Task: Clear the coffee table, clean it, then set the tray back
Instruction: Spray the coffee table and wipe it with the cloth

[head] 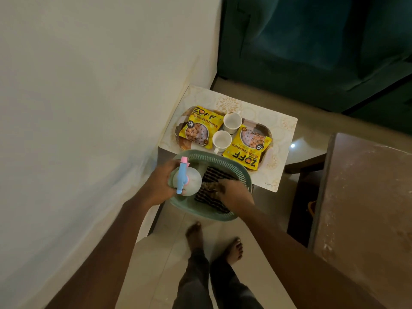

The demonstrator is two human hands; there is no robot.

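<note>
A small coffee table point(287, 128) with a pale patterned top stands against the wall. On it lies a tray point(266, 130) holding two yellow soya chunk packets point(199, 128) point(248, 148) and two white cups point(232, 122) point(221, 140). A green basket point(242, 172) sits at the table's near edge. My left hand point(161, 186) grips a clear spray bottle point(189, 179) with a blue and pink nozzle above the basket's left side. My right hand point(234, 191) presses on a dark striped cloth point(214, 177) inside the basket.
A white wall point(89, 97) runs along the left. A dark green sofa point(312, 52) stands beyond the table. A brown wooden table point(367, 197) is at the right. My bare feet point(214, 239) stand on the tiled floor below the basket.
</note>
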